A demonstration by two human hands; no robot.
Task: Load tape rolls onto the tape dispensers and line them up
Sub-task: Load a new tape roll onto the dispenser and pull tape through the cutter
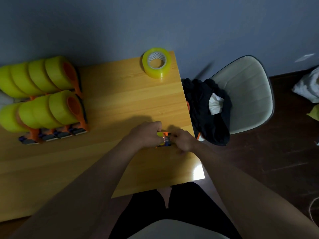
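You've got both hands bunched on one dispenser [164, 139] just right of frame center, near the table's [120, 100] right edge. Your left hand [147, 133] is curled over the top of it, covering the yellow roll that seems to be seated on it, and your right hand [183, 141] is curled in at the front end, looking like it's pinching the loose tape end. It's pretty dark and your fingers hide most of it, so I can't tell if the tape is actually threaded through yet.

Stuff that could bite you from here, I'd say:

- That dispenser sits close to the edge. If you tug the tape rightward, the whole thing could slide off toward the chair [246, 94] and the black clothes [207, 107] piled on it.
- The front end usually carries the cutter, and your right fingertips are right there. Slip and you'll probably nick yourself.
- If the tape end folds back on itself, you'll be picking at it forever.
- The spare roll [156, 62] at upper center lies flat near the far right corner, so a bump could knock it off.

The loaded rows [43, 100] at the left are packed tight, touching each other. Shove the next one in carelessly and you'd likely skew the line.
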